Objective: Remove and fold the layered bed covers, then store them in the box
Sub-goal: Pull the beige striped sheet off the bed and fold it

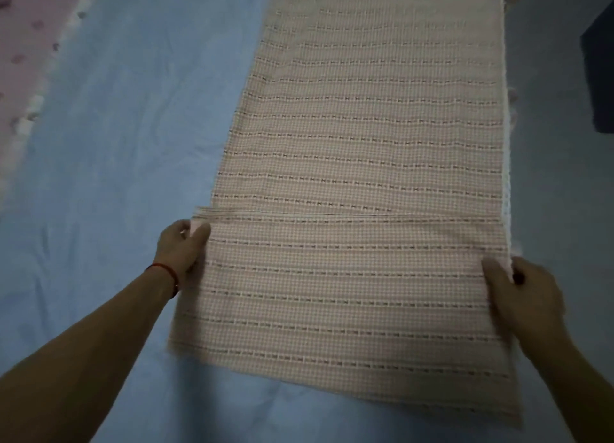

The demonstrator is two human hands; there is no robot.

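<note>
A long strip of pink checked cover (365,143) lies folded lengthwise on the blue sheet (116,143), running away from the viewer toward the top of the view. Its near end is doubled back over itself, and the edge of that upper flap crosses the strip as a thin straight line between the two hands.

The left hand (181,246) pinches the left corner of the flap: the thumb lies on top of the cloth, the fingers are curled beneath, and a small bit of pale fabric shows between them. A red string bracelet (166,271) circles that wrist.

The right hand (521,293) grips the right edge of the flap a little nearer the viewer, thumb pressed on the upper face and fingers wrapped round the white trimmed border (506,177). Both hands are closed on the cloth.

At far left a pink patterned cover (26,44) with white bobbles lies on the sheet. At far right a dark object (601,77) is too dim to identify
</note>
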